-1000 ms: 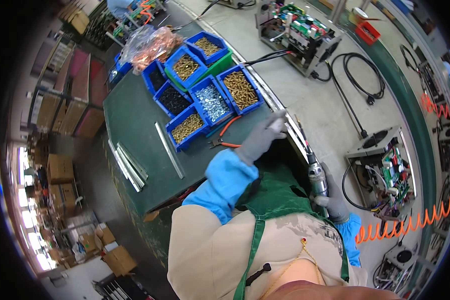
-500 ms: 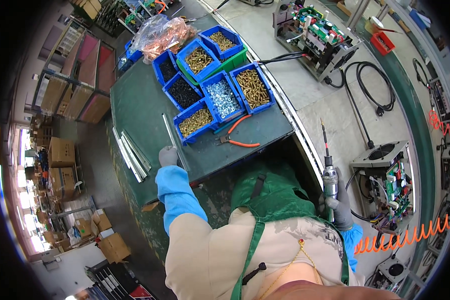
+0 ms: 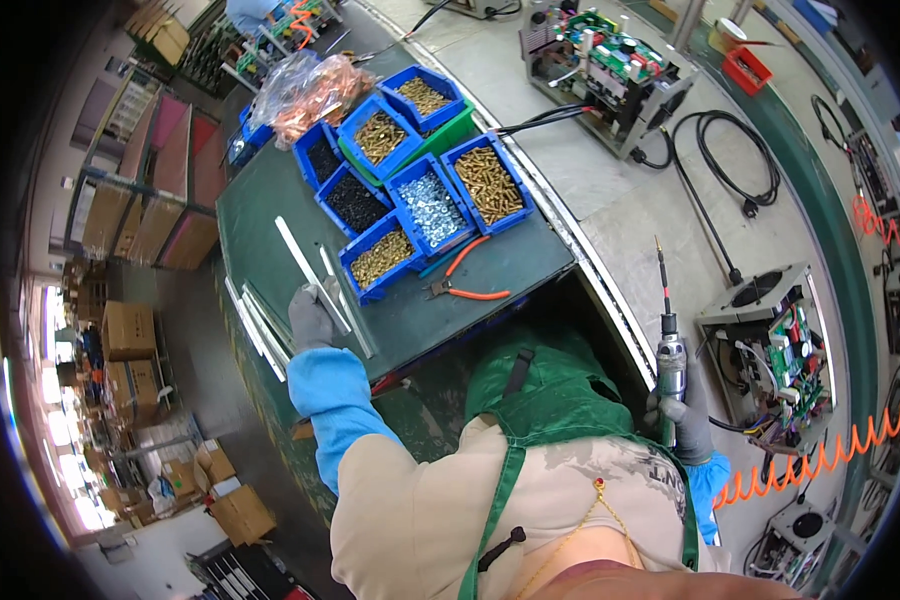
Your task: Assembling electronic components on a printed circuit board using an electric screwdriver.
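Observation:
My left hand [image 3: 312, 318], in a grey glove, is closed on a long pale metal strip [image 3: 293, 245] that slants over the green table mat. Just right of it another strip [image 3: 360, 325] lies on the mat, and several more strips [image 3: 257, 325] lie in a bunch to its left. My right hand [image 3: 687, 428], also gloved in grey, grips a power screwdriver [image 3: 672, 365] upright, its long thin bit pointing away from me. Orange-handled cutting pliers [image 3: 467, 272] rest near the blue bins.
Blue bins [image 3: 415, 258] hold brass screws, silver washers and black parts. Behind them sits a plastic bag [image 3: 315, 95] of copper-coloured pieces. Opened units with circuit boards [image 3: 605, 70] [image 3: 792, 355] stand on the grey bench, with black cables [image 3: 735, 165] and an orange coiled hose [image 3: 820, 455].
My left hand has moved left, and a strip now sticks out from it over the mat. My right hand keeps the screwdriver, shifted slightly. The whole view has tilted a little.

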Demonstrator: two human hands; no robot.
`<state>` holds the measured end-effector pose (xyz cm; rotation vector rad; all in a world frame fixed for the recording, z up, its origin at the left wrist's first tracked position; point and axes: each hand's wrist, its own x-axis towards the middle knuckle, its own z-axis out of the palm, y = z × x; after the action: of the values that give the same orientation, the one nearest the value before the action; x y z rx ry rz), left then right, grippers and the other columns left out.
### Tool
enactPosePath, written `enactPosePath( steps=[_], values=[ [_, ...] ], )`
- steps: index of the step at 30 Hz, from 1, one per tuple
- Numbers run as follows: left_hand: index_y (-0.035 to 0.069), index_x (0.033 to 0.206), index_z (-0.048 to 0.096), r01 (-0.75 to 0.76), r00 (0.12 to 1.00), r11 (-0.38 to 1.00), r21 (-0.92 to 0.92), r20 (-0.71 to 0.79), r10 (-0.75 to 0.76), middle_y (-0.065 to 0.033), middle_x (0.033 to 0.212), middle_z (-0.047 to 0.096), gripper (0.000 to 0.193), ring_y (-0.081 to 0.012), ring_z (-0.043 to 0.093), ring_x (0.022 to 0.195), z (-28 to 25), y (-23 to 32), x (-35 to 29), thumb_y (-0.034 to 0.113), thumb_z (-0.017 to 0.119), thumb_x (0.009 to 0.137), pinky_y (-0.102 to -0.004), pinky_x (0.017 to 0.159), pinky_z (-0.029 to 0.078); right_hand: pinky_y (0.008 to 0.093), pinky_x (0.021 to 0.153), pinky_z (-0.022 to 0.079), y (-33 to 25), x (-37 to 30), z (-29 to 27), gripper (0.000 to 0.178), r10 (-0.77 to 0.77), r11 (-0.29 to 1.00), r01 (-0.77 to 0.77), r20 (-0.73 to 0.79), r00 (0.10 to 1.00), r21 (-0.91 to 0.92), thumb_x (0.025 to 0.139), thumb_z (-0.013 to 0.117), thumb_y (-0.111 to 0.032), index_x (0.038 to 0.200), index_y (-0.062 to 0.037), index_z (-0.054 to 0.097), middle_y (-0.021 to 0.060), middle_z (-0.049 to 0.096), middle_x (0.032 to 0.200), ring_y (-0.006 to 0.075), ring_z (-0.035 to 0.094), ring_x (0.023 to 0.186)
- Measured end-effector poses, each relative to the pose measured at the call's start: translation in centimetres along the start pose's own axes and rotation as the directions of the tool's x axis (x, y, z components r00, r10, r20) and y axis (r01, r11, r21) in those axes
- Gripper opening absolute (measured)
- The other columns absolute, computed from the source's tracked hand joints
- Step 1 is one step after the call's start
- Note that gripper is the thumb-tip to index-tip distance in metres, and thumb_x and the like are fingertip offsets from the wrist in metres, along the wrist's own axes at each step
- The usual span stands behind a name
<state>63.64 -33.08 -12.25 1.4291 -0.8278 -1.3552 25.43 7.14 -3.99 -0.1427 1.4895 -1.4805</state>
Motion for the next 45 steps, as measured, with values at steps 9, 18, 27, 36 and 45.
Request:
enactPosePath(
  steps=[9,18,27,36,45],
  values=[
    [-0.001,0.114,0.054,-0.135,0.675,0.978,0.157,0.738,-0.025,-0.0048,0.087,0.058,0.027,-0.0106,0.057,0.073,22.1,0.9,-12.2,0.015,0.051,0.092,-0.0223,0.060,0.049,0.0289,0.055,0.050,-0.1,-6.3,-3.9,0.115,-0.203,0.968,0.225,-0.176,0.963,0.113,0.054,0.075,-0.021,0.149,-0.0119,0.011,0.0121,0.056,0.091,0.0169,0.057,0.065],
    [0.015,0.113,0.063,-0.796,-0.545,0.095,-0.598,0.775,0.319,-0.0053,0.078,0.058,0.037,-0.0262,0.054,0.076,36.4,-4.5,-33.0,0.004,0.055,0.079,-0.0416,0.079,0.041,0.0266,0.047,0.048,2.7,-20.5,-7.6,0.113,-0.372,0.864,0.504,-0.703,0.606,-0.023,0.051,0.076,-0.022,0.147,-0.0125,0.016,0.0096,0.055,0.068,0.0167,0.056,0.052],
    [0.023,0.105,0.067,-0.778,-0.619,0.093,-0.621,0.783,0.060,-0.0059,0.092,0.060,0.021,-0.0250,0.057,0.095,41.6,-5.9,-46.3,0.027,0.050,0.094,-0.0424,0.096,0.034,0.0258,0.044,0.048,7.3,-24.5,-5.8,0.135,-0.295,0.821,0.571,-0.858,0.421,-0.002,0.043,0.090,-0.046,0.148,-0.0137,0.012,0.0074,0.054,0.064,0.0155,0.055,0.049],
    [0.025,0.123,0.058,-0.711,-0.700,-0.055,-0.701,0.713,-0.034,-0.0059,0.103,0.056,0.040,-0.0230,0.056,0.098,42.9,-7.8,-44.8,0.015,0.057,0.085,-0.0430,0.080,0.039,0.0275,0.047,0.053,8.0,-22.7,-5.5,0.113,-0.323,0.744,0.666,-0.841,0.434,0.058,0.056,0.087,-0.041,0.142,-0.0050,0.021,0.0096,0.056,0.068,0.0153,0.057,0.048],
    [0.022,0.117,0.059,-0.691,-0.723,-0.035,-0.722,0.691,0.010,-0.0047,0.094,0.061,0.028,-0.0250,0.059,0.089,43.8,-8.7,-44.8,0.021,0.050,0.090,-0.0446,0.073,0.042,0.0287,0.053,0.051,8.1,-21.3,-3.7,0.112,-0.194,0.783,0.599,-0.851,0.489,0.166,0.049,0.064,-0.014,0.148,-0.0142,0.013,0.0116,0.057,0.072,0.0190,0.058,0.056]
  ],
)
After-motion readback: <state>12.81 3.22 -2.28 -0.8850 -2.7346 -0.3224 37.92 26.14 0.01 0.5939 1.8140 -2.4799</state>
